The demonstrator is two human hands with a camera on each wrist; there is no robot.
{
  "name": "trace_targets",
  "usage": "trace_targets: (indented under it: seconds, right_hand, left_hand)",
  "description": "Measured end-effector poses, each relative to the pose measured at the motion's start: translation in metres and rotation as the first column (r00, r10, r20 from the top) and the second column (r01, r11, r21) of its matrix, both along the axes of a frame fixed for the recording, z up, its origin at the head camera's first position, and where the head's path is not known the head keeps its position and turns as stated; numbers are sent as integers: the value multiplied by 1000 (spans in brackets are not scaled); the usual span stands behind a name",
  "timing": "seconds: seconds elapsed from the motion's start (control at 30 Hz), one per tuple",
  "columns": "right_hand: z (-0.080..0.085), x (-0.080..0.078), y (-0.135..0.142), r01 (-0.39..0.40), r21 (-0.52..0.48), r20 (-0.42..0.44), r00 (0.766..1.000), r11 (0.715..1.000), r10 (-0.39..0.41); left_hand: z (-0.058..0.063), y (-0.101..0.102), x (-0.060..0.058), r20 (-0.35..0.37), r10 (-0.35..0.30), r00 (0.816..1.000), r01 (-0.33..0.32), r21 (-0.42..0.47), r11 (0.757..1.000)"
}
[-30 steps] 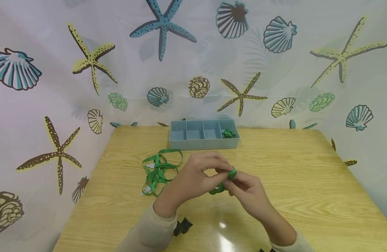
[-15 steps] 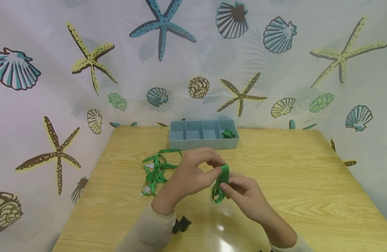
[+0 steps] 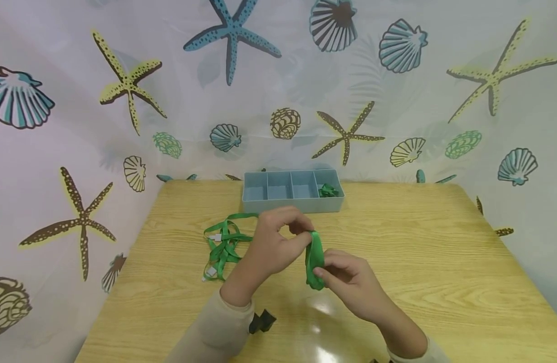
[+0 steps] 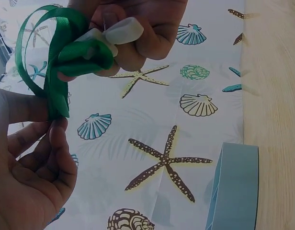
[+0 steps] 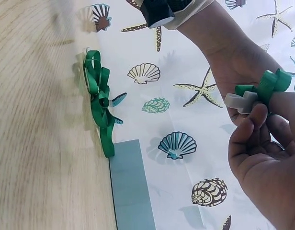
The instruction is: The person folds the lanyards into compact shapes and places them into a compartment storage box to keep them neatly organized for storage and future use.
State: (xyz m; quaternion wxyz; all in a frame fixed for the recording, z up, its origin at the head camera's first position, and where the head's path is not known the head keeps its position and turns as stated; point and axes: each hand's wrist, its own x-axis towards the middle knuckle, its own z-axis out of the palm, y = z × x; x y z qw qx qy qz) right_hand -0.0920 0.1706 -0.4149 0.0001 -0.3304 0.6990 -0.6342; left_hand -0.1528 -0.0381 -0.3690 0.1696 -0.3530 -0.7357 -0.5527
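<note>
In the head view, a green ribbon lanyard, gathered into a bundle of loops, hangs between my two hands above the table. My left hand pinches the bundle's top end between thumb and fingers. The right hand pinches it lower down, on the right side. A white plastic clip on the lanyard shows by the right hand's fingers in the left wrist view. Left of my hands lies a loose heap of green lanyards with white clips, partly hidden by my left hand and arm.
Behind the hands stands a blue-grey tray with several compartments. A green ribbon bundle lies in its rightmost one. The wooden table meets a patterned cloth at the back.
The bundle has turned from a small bunch between the fingertips into a longer upright hang. My left hand has moved slightly left and up; the right hand has shifted slightly left.
</note>
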Motion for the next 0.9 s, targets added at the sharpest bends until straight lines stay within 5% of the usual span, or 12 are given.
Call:
trace_targets:
  seconds: [0.17,0.6,0.9]
  right_hand:
    - [8,-1,5,67,34,-55,996,997,-65]
    - [15,-3,8,231,-60,-105,966,971,-236]
    - [13,-8,5,195,-236,-182,954,952,-240]
  left_hand:
    - [-3,1,-1,56,11,998,-12,11,1000]
    - [-10,3,-2,176,4,984,-3,-6,1000]
    - [-15,7,1,228,-69,971,72,-7,997]
